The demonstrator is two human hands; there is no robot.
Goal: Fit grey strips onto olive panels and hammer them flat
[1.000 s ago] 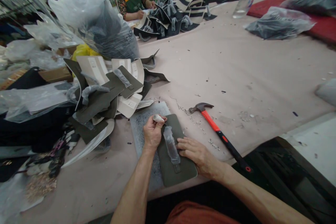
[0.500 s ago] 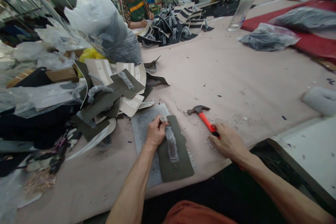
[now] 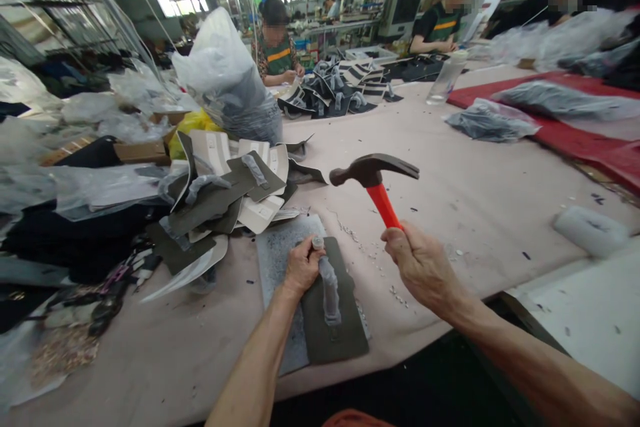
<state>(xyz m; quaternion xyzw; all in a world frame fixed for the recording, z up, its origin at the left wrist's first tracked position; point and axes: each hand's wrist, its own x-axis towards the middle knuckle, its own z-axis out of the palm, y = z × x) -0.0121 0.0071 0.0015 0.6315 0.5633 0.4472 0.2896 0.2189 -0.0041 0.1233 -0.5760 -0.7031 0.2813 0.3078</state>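
My right hand (image 3: 420,265) is wrapped round the red handle of a claw hammer (image 3: 384,203), raised off the table with its dark head up and to the left. My left hand (image 3: 304,267) closes round a short metal punch (image 3: 317,242), whose round top shows above the fingers. The punch stands upright at the far end of a dark olive panel (image 3: 345,320); its lower tip is hidden. A plastic-wrapped handle strap (image 3: 330,293) runs along the panel. Under the panel lies a grey speckled slab (image 3: 270,247).
Several similar panels (image 3: 255,177) are heaped to the left, before a full plastic bag (image 3: 230,87). Small scraps (image 3: 395,293) litter the table (image 3: 400,120). A clear bottle (image 3: 445,80) stands far back near a red sheet (image 3: 565,147). Co-workers (image 3: 277,53) sit across the table.
My right hand has picked the hammer up from the table and raised it. My left hand still holds the punch on the panel. The view has tilted upward.
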